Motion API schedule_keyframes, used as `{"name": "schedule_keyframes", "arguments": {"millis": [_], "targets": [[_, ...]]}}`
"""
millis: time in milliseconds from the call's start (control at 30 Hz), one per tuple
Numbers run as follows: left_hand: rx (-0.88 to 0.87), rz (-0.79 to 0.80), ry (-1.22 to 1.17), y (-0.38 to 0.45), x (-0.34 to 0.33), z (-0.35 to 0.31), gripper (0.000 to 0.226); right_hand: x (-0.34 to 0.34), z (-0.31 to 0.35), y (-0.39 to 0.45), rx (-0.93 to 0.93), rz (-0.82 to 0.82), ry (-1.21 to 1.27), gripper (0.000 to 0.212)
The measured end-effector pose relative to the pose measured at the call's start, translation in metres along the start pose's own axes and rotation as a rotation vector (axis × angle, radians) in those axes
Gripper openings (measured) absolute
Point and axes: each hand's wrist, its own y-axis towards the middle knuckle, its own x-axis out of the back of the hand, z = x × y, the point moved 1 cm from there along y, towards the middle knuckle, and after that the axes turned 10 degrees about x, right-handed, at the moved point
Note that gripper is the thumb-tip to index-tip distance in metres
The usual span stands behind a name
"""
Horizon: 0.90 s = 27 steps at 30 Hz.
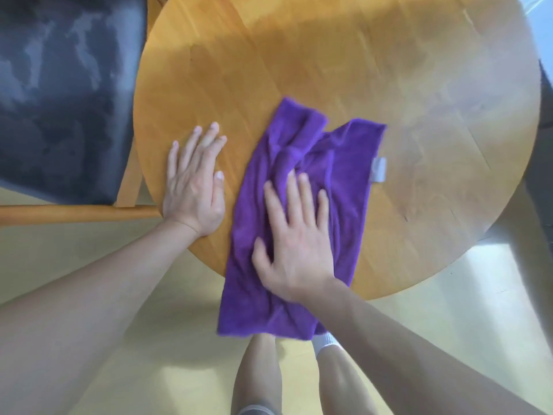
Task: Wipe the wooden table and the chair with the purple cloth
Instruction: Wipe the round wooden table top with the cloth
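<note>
Counter (329,61): round, honey-coloured wood, filling most of the view; its near edge curves just in front of my legs. Pale glare lies over its right part.

Floor (74,259): pale yellow, showing below the counter's near edge and to its left.

Chair (59,100): left of the counter, seat tucked close against the counter's rim. Dark, worn seat pad; wooden frame matching the counter, with one rail running along the seat's near side.

Purple cloth (314,181): rumpled, lying on the near middle of the counter. Its far end is bunched into folds; its near end hangs over the counter's edge toward my legs. A small grey tag (379,169) sticks out from its right side.

My right hand (294,235): flat on the cloth near the counter's edge, fingers straight and spread, pressing the fabric down, not clutching it.

My left hand (194,181): flat on bare wood at the counter's left rim, just beside the cloth, fingers extended, holding nothing.
</note>
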Motion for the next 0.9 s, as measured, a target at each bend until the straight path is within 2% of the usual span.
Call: {"name": "schedule_keyframes", "arguments": {"millis": [133, 233, 300, 333, 500, 567, 633, 700, 800, 900], "targets": [[-0.002, 0.009, 0.022, 0.001, 0.000, -0.001, 0.060, 0.007, -0.031, -0.020, 0.519, 0.259, -0.163, 0.105], [0.002, 0.016, 0.012, 0.001, 0.002, -0.001, 0.063, 0.018, -0.054, -0.001, 0.645, 0.313, -0.251, 0.104], [0.001, 0.011, 0.011, 0.000, 0.002, -0.002, 0.067, 0.023, -0.065, 0.016, 0.565, 0.252, -0.268, 0.100], [0.001, 0.009, 0.012, 0.000, 0.002, -0.003, 0.067, 0.024, -0.070, 0.024, 0.468, 0.197, -0.271, 0.097], [-0.002, 0.021, -0.007, 0.001, 0.000, 0.000, 0.061, 0.022, -0.056, 0.056, -0.267, -0.108, -0.179, 0.088], [0.002, 0.025, -0.015, 0.000, 0.001, -0.001, 0.062, 0.010, -0.028, 0.051, -0.372, -0.149, -0.109, 0.089], [-0.002, 0.033, -0.018, 0.000, 0.003, -0.001, 0.062, -0.002, -0.001, 0.032, -0.268, -0.080, -0.077, 0.095], [-0.013, 0.034, -0.009, 0.002, 0.004, -0.001, 0.061, -0.007, 0.006, 0.008, -0.053, 0.040, -0.092, 0.104], [-0.005, 0.048, 0.000, 0.003, 0.004, 0.000, 0.063, -0.001, -0.011, -0.013, 0.285, 0.194, -0.191, 0.111], [-0.004, 0.055, 0.017, 0.004, 0.004, -0.001, 0.061, 0.011, -0.034, 0.002, 0.452, 0.277, -0.267, 0.109]]}}
